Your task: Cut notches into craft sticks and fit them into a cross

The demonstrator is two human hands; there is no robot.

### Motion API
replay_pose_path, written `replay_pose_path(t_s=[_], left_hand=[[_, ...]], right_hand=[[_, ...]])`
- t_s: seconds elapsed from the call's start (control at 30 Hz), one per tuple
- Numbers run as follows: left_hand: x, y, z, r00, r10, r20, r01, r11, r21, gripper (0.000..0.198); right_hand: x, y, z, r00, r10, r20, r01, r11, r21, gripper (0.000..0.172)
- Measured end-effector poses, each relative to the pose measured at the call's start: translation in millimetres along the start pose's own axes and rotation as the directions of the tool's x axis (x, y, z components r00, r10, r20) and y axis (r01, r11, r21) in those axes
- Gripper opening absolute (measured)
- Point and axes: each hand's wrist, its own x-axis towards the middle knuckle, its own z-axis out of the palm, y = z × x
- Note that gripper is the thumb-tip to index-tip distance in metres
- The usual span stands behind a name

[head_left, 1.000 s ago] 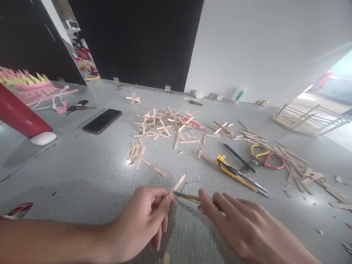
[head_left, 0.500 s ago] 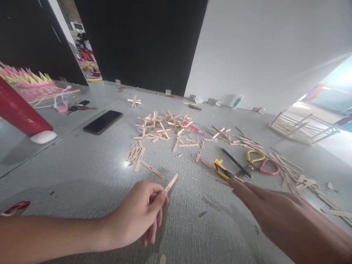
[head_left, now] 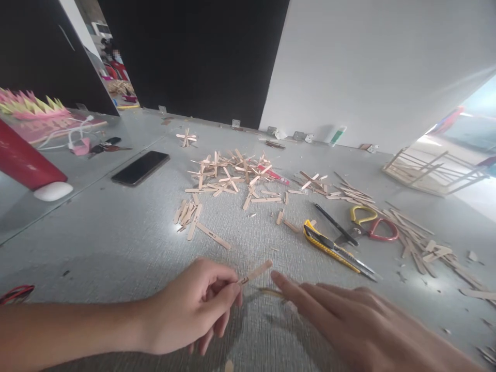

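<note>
My left hand (head_left: 201, 305) is closed, pinching a flat wooden craft stick (head_left: 258, 272) with a small slot cut near the fingers. The stick's free end points up and right. Just right of it, my right hand (head_left: 341, 320) reaches in low over the table, palm down. From beneath its fingers juts a thin wooden strip (head_left: 271, 293), which seems to be held; the thumb and grip are hidden. Above the right hand lies a yellow utility knife (head_left: 333, 249), blade out, untouched. A slotted craft stick (head_left: 213, 235) rests beyond my left hand.
Farther back lies a heap of craft sticks (head_left: 228, 175). A black pen (head_left: 336, 223), scissors (head_left: 374, 222) and scattered sticks (head_left: 418, 237) are on the right. A phone (head_left: 141, 168), red cylinder (head_left: 29, 155) and keys (head_left: 110, 147) are left. A stick frame (head_left: 437, 170) stands far right.
My right hand has moved left from over the utility knife toward my left hand, the thin strip moving along with it. The knife now shows in full. The left hand's stick has tilted rightward.
</note>
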Motion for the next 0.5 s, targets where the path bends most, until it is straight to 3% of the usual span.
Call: replay_pose_path(t_s=[0.07, 0.2, 0.37, 0.5], left_hand=[[-1.1, 3.6, -5.0, 0.997, -0.041, 0.065, 0.038, 0.998, 0.048, 0.033], [-2.6, 4.4, -11.1, 0.981, -0.125, 0.145, 0.1, 0.98, 0.174, 0.039], [-4.1, 6.8, -11.2, 0.974, -0.19, 0.124, 0.154, 0.956, 0.251, 0.037], [-3.9, 10.1, -12.7, 0.974, -0.176, 0.144, 0.135, 0.957, 0.256, 0.037]], right_hand=[[4.0, -2.0, -1.0, 0.995, -0.091, 0.042, 0.089, 0.995, 0.052, 0.051], [5.3, -5.4, 5.8, 0.988, -0.106, 0.117, 0.099, 0.993, 0.059, 0.045], [8.2, -12.0, 15.5, 0.979, -0.127, 0.162, 0.109, 0.987, 0.116, 0.045], [8.0, -13.0, 17.1, 0.968, -0.14, 0.21, 0.111, 0.983, 0.144, 0.046]])
